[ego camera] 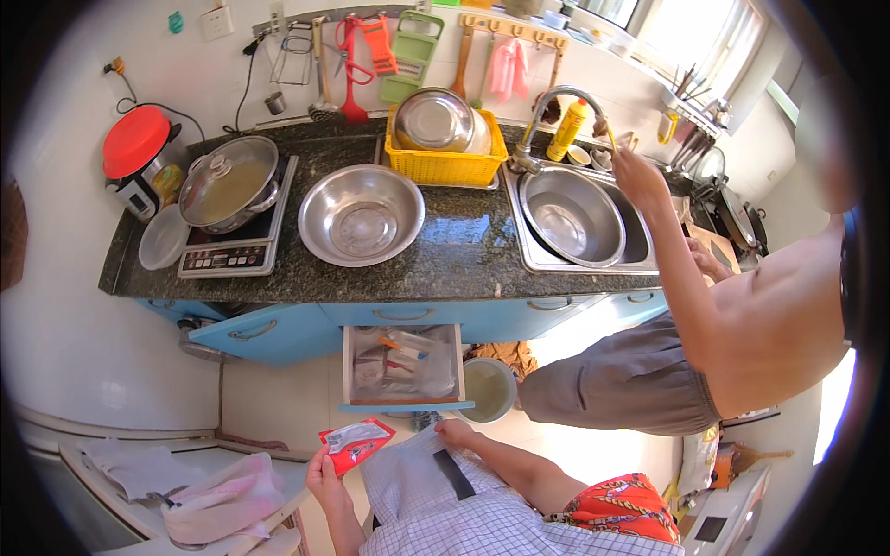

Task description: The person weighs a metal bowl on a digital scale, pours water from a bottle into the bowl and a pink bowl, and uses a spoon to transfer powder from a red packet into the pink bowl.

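My left hand (325, 479) grips a red and silver packet (357, 443) by its lower left part. The hem of a pale checked apron (417, 479) is pinched in my right hand (455, 432). In front of me an open drawer (403, 402) holds plastic bags and small packages. Above it on the dark stone counter stand a wide steel basin (361, 215) and, on an induction cooker (229, 258), a lidded steel pot (229, 184).
A co-worker (751, 333) stands at the right by the sink (535, 260), one hand near the faucet (532, 132). A bucket of cloudy water (487, 390) is on the floor beside the drawer. Left of it a blue cabinet door (271, 337) juts out.
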The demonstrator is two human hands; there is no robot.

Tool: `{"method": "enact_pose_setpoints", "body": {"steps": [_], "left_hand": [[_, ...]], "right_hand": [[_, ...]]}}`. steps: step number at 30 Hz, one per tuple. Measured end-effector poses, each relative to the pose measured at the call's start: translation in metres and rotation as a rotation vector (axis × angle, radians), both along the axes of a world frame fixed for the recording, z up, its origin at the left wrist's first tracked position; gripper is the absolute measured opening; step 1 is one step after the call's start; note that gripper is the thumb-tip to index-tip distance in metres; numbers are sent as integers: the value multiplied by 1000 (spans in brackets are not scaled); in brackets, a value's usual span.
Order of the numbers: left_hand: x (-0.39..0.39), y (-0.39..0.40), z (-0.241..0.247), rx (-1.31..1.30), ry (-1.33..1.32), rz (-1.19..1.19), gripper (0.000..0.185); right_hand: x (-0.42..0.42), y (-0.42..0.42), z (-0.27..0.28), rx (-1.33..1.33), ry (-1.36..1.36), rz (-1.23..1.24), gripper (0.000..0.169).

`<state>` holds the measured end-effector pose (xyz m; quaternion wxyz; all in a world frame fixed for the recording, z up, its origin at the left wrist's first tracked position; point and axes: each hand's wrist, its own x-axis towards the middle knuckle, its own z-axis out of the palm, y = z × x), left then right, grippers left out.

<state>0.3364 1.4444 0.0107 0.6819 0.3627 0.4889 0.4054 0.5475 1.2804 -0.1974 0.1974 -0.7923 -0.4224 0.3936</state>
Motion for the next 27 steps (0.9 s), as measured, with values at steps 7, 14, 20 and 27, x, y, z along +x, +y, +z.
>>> {"method": "enact_pose_setpoints", "body": {"steps": [7, 14, 20, 27], "left_hand": [[4, 5, 0, -9, 11, -28, 22], [7, 9, 9, -5, 33, -71, 22], [5, 18, 8, 34, 15, -85, 23], [13, 24, 6, 59, 19, -48, 24]], "right_hand": [[-1, 6, 19, -81, 14, -44, 22], [-5, 6, 0, -110, 12, -124, 24], [7, 19, -2, -96, 45, -227, 22], [37, 47, 34, -33, -101, -279, 22]]}}
